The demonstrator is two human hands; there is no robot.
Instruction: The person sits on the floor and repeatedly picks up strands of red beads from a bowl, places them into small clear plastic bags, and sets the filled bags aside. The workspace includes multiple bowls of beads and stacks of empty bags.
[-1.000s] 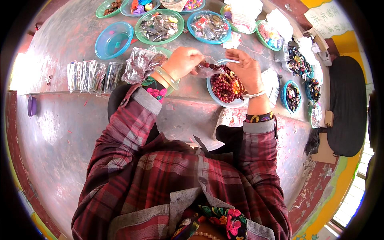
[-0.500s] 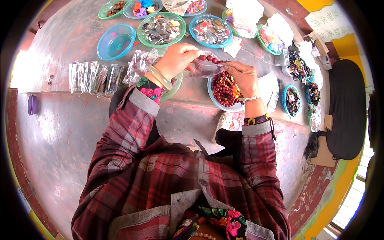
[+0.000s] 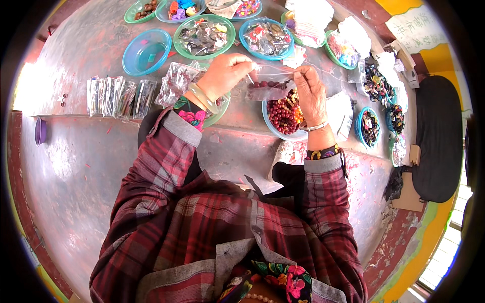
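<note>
Between my hands hangs a small clear plastic bag [image 3: 269,92] with a string of dark red beads [image 3: 272,84] inside. My left hand [image 3: 226,74] pinches the bag's upper left corner. With thumb and fingers closed, my right hand [image 3: 310,91] grips its upper right edge. Just below the right hand stands a pale blue bowl [image 3: 286,135] heaped with red and yellowish bead strings [image 3: 283,112]. Under my left wrist a green bowl [image 3: 220,115] is partly hidden, and bagged beads [image 3: 177,83] lie against it.
Packs of clear bags [image 3: 113,98] lie at the left, with a purple cup [image 3: 40,131] farther out. Beyond my hands stand a blue bowl [image 3: 147,52], a green bowl of bagged items [image 3: 206,36] and a blue one [image 3: 267,39]. More bowls [image 3: 369,127] line the right, near a black stool [image 3: 437,139].
The bead string has gone from above the bag down into it. My right hand has moved up slightly from the beads to the bag's edge; my left hand has barely moved.
</note>
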